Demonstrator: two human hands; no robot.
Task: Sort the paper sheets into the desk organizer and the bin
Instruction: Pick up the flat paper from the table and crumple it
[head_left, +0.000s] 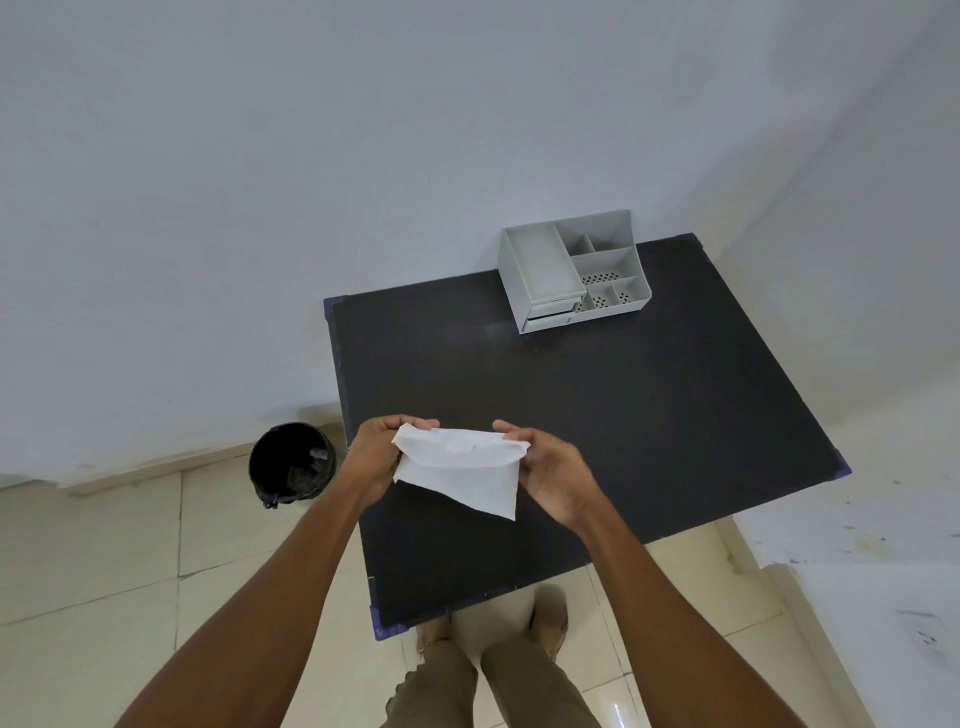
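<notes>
1. Both hands, left hand (376, 457) and right hand (556, 475), pinch one folded paper sheet (460, 470) above the table (649, 415).
2. Organizer (569, 270) sits at the table's far edge.
3. Bin (291, 462) stands on the floor, left of the table.

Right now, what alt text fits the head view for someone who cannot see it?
Left hand and right hand hold a folded white paper sheet over a black table. A grey desk organizer stands at the table's far edge; a black bin sits on the floor to the left.
</notes>
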